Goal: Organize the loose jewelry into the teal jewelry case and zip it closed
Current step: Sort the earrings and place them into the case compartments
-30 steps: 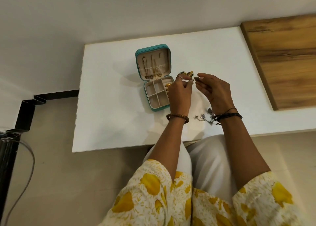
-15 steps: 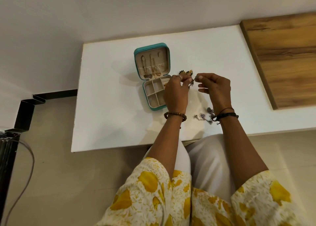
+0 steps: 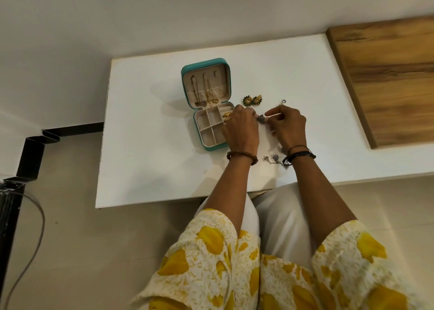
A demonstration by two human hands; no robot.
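In the head view, at frame centre, the left hand point(image 3: 242, 127) and right hand point(image 3: 287, 126) together pinched a small grey earring point(image 3: 261, 119) just right of the open teal jewelry case point(image 3: 199, 143), mid-sorting; the next move likely called for seating it in a compartment.

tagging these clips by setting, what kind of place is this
Probably a room in a home, at a small desk or dressing table. A plain white table stands against a bare wall on a tiled floor, with a wooden board beside it and an open teal jewelry case being filled.
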